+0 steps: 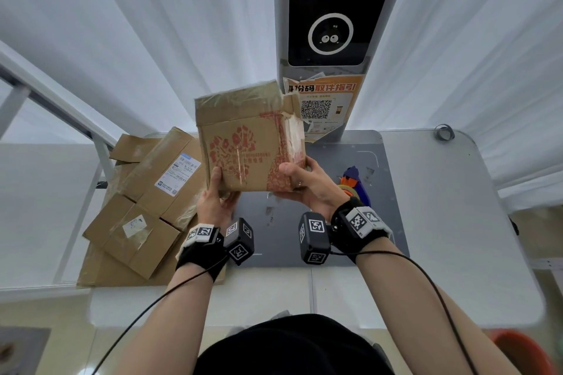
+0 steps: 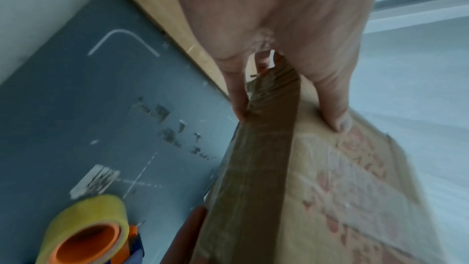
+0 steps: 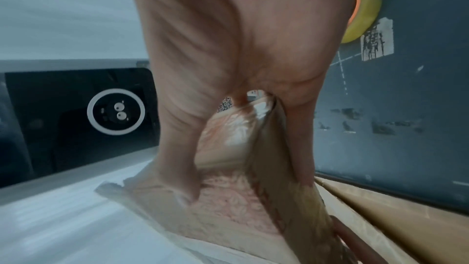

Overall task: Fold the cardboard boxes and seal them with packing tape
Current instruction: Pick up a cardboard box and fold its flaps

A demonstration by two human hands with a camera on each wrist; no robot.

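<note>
Cardboard box (image 1: 248,143), light and pliable, above the tape roll (image 2: 86,230): your left hand (image 1: 214,201) and right hand (image 1: 307,184) clasp its lower corners; support the creases

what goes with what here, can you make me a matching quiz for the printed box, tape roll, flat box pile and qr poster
Things:
1. printed box
2. tape roll
3. flat box pile
4. QR poster

Places:
a. lying on the grey mat
b. stuck on the kiosk post
c. held up in both hands
d. stacked at the table's left edge

Pairs: 1-c, 2-a, 3-d, 4-b
</note>
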